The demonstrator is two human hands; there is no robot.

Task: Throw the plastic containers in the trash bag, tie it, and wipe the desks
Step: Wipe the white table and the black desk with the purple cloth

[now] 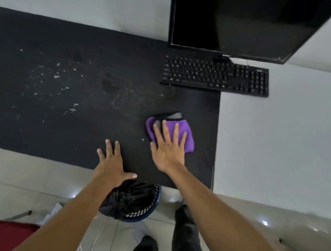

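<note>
Folded purple cloth (189, 143) wiping the black bench mat (65, 124)
The right hand (169, 154) presses it flat with straight, spread fingers near the mat's right edge; the left hand (111, 166), fingers also open, probably keeps the mat from sliding.

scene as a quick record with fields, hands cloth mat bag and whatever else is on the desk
right hand: flat on the cloth, pressing it on the mat
left hand: flat at the mat's near edge, fingers spread
cloth: purple, folded, near the mat's right side
mat: black, pale specks on its left part
bag: black, top gathered, in a blue bin below the desk edge
also: keyboard, monitor at the back
</note>
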